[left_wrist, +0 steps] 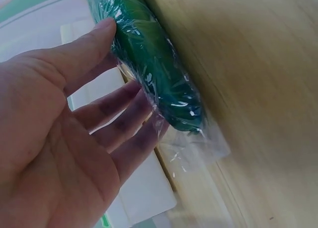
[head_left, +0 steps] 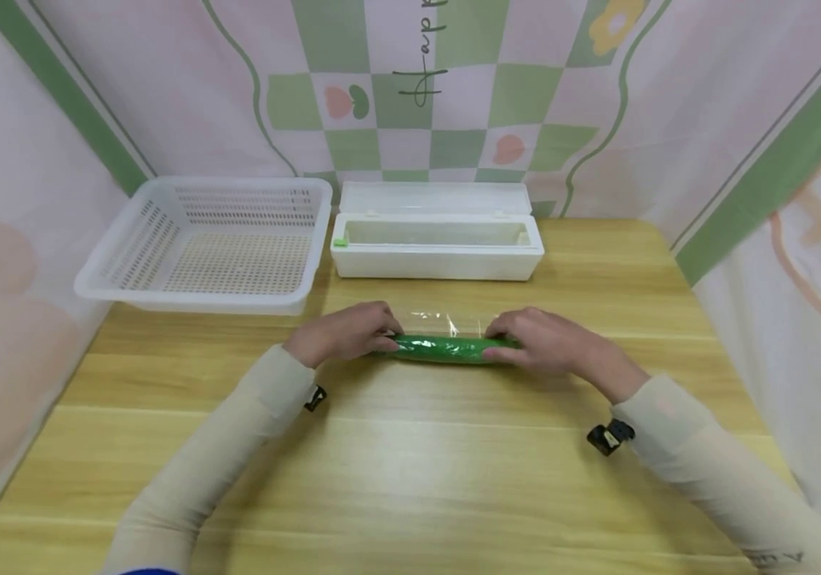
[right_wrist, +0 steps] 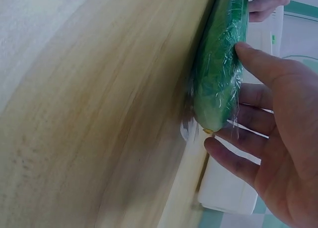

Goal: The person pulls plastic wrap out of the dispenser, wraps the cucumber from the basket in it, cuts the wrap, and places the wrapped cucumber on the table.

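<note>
A green cucumber (head_left: 442, 349) in clear plastic film lies crosswise on the wooden table, with more film (head_left: 439, 323) spread flat just behind it. My left hand (head_left: 347, 331) holds its left end, thumb on the near side and fingers behind. At the other end, my right hand (head_left: 550, 342) grips it the same way. In the left wrist view, loose film (left_wrist: 201, 148) sticks out past the cucumber's tip. The right wrist view has the wrapped cucumber (right_wrist: 216, 79) with the right thumb pressed on its side and the fingers around the back.
Behind the hands stands a long white box (head_left: 435, 265) with its lid (head_left: 435, 198) raised and a small green piece (head_left: 341, 243) at its left corner. A white perforated basket (head_left: 202, 302) sits at the back left. Patterned cloth (head_left: 461, 96) hangs behind the table.
</note>
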The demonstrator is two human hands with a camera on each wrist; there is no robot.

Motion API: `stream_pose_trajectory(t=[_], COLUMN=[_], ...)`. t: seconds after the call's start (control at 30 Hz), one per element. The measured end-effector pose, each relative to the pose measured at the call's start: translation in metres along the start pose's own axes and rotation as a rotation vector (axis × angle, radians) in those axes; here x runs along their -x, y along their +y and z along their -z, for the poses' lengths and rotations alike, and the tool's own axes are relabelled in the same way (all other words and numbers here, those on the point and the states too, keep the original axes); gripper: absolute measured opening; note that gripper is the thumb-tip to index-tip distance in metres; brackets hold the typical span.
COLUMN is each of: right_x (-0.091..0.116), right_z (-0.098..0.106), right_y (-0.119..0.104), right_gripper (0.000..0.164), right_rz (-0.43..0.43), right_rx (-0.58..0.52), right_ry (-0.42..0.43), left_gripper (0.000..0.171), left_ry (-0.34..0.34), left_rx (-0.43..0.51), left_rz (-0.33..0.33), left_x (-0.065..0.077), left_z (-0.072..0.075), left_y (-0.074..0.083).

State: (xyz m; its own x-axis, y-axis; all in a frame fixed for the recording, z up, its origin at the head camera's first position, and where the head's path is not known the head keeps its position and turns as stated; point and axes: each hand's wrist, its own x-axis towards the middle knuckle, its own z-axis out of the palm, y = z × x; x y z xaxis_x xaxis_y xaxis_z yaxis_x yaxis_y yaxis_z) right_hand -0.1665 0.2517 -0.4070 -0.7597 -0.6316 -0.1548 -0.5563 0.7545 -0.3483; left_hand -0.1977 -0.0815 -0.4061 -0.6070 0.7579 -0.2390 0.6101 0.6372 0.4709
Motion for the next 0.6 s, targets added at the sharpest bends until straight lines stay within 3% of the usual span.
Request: stream_pose_trajectory(t=[0.23, 0.43, 0.6], right_x=[0.0039, 0.007, 0.0093], right_z=[-0.0023, -0.0031, -0.0038], right_y=[0.0, 0.0021, 0.0042], right_gripper=[0.045, 0.054, 0.04], right_rz=[-0.012, -0.039, -0.041], right_rx=[0.021, 0.027, 0.003], right_ry=[0.017, 0.026, 0.036], left_gripper=[0.03, 0.024, 0.024], left_ry=[0.016, 0.046, 0.074], left_rx=[-0.001, 0.01, -0.002], left_rz=[0.001, 0.059, 0.086], left_x=[0.0013, 0.0014, 0.0027], left_z=[-0.0012, -0.0025, -0.0055], left_y=[0.0002, 0.0021, 0.0029])
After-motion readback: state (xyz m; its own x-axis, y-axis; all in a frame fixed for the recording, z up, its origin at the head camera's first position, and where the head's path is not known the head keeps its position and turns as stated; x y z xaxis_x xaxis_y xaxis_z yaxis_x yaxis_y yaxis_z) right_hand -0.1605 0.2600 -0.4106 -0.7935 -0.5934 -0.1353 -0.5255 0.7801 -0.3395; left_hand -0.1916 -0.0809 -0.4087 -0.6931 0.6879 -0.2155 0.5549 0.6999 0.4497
